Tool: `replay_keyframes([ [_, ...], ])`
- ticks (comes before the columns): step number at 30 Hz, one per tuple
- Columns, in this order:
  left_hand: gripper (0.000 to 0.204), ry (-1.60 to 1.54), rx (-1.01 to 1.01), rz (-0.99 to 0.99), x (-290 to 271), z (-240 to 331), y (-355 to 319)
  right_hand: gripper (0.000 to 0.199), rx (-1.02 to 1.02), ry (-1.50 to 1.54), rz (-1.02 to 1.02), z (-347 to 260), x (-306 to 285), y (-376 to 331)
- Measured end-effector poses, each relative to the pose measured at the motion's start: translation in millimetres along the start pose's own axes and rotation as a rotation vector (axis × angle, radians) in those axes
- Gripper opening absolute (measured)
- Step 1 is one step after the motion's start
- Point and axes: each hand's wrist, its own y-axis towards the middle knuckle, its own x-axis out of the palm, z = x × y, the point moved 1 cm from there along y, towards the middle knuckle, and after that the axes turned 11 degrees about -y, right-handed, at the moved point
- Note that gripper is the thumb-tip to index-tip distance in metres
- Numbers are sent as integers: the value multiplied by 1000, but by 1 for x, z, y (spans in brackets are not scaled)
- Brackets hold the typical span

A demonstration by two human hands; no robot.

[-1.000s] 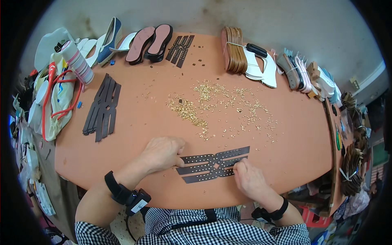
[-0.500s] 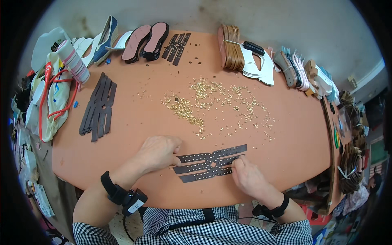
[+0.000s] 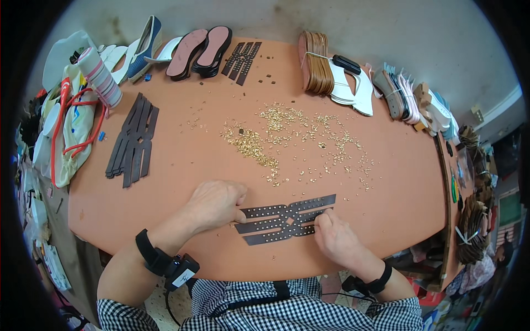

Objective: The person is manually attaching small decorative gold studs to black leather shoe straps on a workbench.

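Two bare hands rest on a dark brown, strap-shaped leather cutout studded with rows of small gold rivets [image 3: 287,219], which lies flat near the front edge of the orange-brown oval worktable [image 3: 182,165], just in front of the person. The left hand [image 3: 215,204] lies knuckles up at the cutout's left end, fingers curled and their tips pressing down on the tips of the straps; it pins the piece rather than clasping it. The right hand [image 3: 334,238] sits at the right end, its fingertips pinched narrowly together on the edge of a strap; whether a rivet is caught between them is too small to tell. Each wrist wears a black band.

Behind the cutout, across the middle of the table, spreads a loose scatter of tiny gold rivets [image 3: 298,138], thickest in a heap to the left of centre. Well apart to the left lies a stack of plain dark brown leather cutouts [image 3: 132,140], and another such dark cutout [image 3: 242,59] lies at the far edge. Beside it stands a pair of pink-lined shoe soles [image 3: 200,52], with a blue-edged pointed sole [image 3: 144,41] to their left. To the right at the far edge are a bundle of tan soles bound with a band [image 3: 316,62], white soles [image 3: 353,88] and further bundled sole pieces [image 3: 411,99]. A cloth bag with red handles [image 3: 69,129] hangs off the table's left end.
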Motion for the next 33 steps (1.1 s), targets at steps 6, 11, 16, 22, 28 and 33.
replay_keyframes([
  [6,35,-16,62,57,6,-9,1,11,-12,-52,-36,-5,-3,1],
  [11,35,-25,48,51,6,-7,1,9,-60,-77,-66,-4,-5,5],
  [16,36,-27,59,58,5,-8,1,9,-31,28,-145,-5,-16,9],
  [22,30,25,-2,-23,0,0,1,12,-1,93,-197,6,-13,16],
  [28,33,118,-98,-115,-5,6,8,11,23,140,-275,12,-15,27],
  [33,35,92,-53,-79,4,-1,5,14,0,162,-385,10,-21,31],
])
